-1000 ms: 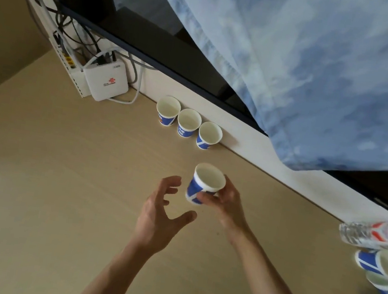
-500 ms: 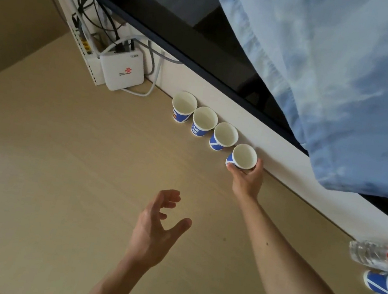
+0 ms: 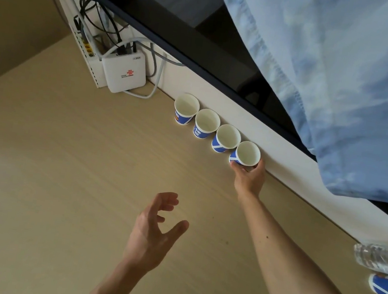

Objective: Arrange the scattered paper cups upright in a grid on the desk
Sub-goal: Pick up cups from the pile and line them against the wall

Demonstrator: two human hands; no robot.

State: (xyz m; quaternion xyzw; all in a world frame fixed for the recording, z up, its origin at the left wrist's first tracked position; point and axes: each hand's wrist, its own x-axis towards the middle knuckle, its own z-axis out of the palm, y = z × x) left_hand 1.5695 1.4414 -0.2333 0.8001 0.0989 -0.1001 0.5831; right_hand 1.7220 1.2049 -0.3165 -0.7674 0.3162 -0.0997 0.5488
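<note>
**Fourth cup set down at the end of the back row**

The fingers [image 3: 240, 167] of the right hand [image 3: 250, 180] are curled round the lower wall of the fourth cup [image 3: 247, 153], gripping it from the near side with the thumb up the cup's right flank. The cup stands on the worktop [image 3: 56, 176] with its mouth up and its long axis vertical. Its base is hidden by the hand, so I cannot tell whether it sits fully flat. It is at the right end of a line of three cups [image 3: 206, 123], with its rim touching or just beside its neighbour's. The line runs along the white back panel [image 3: 290, 172].

The left hand [image 3: 154, 232] hovers over the worktop nearer the person, fingers loosely spread and bent, holding nothing.

The step in hand looks like the placing of this cup, with only the release left. One row stands so far, so the grid seems barely begun. The next move calls for opening the fingers straight off the wall, so the light paper does not tip or nudge its neighbour. After that comes a reach to the scattered cups [image 3: 385, 289] at the far right, below a water bottle [image 3: 381, 258]. They seem to lie on their sides. The frame edge cuts them off, so which way each mouth faces is unclear.
</note>
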